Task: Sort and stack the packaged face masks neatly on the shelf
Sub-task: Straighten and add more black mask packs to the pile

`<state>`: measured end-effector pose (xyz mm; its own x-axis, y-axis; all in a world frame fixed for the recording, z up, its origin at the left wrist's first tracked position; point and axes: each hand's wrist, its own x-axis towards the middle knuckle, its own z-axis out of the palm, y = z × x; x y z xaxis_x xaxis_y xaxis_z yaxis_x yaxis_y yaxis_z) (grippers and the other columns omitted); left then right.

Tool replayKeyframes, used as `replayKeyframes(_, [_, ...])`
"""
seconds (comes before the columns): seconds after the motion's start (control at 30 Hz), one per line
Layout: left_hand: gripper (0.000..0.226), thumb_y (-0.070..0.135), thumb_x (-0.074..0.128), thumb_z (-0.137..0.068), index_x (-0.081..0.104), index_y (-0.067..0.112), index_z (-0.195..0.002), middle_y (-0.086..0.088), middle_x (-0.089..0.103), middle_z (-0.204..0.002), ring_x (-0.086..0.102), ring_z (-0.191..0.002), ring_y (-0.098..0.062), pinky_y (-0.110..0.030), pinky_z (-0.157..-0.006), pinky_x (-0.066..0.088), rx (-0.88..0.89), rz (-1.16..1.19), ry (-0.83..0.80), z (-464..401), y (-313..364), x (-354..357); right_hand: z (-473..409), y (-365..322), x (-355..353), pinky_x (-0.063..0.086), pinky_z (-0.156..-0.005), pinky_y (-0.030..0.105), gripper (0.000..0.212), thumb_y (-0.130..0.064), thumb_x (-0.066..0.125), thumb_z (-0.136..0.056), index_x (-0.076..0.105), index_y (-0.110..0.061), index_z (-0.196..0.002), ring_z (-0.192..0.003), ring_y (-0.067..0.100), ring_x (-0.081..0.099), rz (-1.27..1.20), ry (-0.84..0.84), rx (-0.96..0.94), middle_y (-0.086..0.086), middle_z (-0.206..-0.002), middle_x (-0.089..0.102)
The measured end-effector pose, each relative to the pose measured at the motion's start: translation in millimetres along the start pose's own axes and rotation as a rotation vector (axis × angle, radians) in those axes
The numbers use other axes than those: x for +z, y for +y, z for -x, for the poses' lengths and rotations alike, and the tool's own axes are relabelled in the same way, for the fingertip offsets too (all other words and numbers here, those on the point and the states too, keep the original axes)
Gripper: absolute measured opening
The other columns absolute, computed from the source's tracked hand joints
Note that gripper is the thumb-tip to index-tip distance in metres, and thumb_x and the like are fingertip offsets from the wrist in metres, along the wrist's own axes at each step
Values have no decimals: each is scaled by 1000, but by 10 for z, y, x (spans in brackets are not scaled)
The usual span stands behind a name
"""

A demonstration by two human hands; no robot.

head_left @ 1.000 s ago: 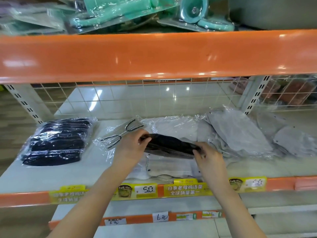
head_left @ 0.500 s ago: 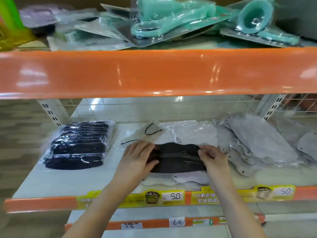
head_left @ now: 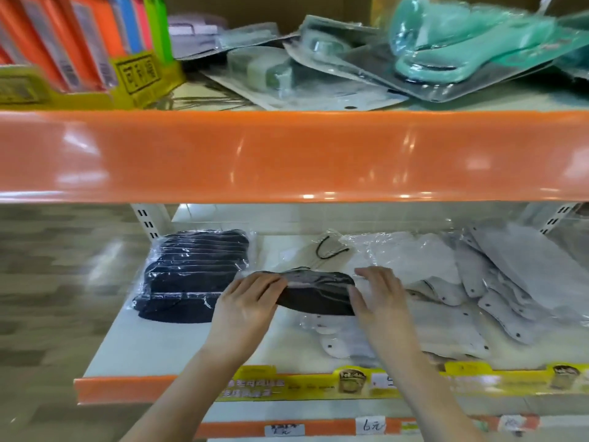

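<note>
Between both hands' fingers (head_left: 274, 283) sits the black mask pack (head_left: 318, 293).

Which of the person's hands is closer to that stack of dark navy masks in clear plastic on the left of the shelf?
Left. The left hand grips a black mask pack right beside the stack of dark navy masks; the right hand holds the pack's far end, farther away.

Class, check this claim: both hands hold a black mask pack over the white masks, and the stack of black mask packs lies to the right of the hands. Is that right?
Not quite. The head view shows the left hand and right hand holding the black mask pack over the white masks, but the stack of black mask packs lies to the left of the hands, not the right.
</note>
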<state>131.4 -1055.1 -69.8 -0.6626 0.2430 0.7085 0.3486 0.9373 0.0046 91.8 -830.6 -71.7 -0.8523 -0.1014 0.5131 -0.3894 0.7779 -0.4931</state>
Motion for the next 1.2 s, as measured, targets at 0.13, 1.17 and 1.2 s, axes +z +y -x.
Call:
replayKeyframes(0.13, [26, 8, 60, -75, 73, 8, -98, -4, 71, -99, 67, -87, -25, -32, -76, 48, -42, -32, -30, 143, -321, -71, 59, -438, 184, 51, -79, 35, 43, -49, 47, -83, 64, -20, -110, -99, 21, 59, 108, -225, -313, -3, -108, 62])
replayKeyframes(1.17, [28, 28, 48, -77, 73, 21, -86, 2, 68, -101, 55, -103, -16, -27, -81, 38, -207, -57, -295, 1183, -1580, -348, 241, -1418, 1493, 44, -65, 32, 41, -18, 79, -56, 65, -25, -94, -82, 17, 58, 273, -408, -286, -7, -92, 58])
replayKeyframes(1.2, [26, 29, 49, -77, 73, 21, -83, 3, 68, -99, 55, -101, -15, -27, -79, 38, -218, -54, -292, 1182, -1577, -349, 238, -1425, 1509, 43, -65, 32, 39, -16, 79, -57, 65, -25, -92, -81, 18, 58, 287, -400, -261, -7, -91, 58])
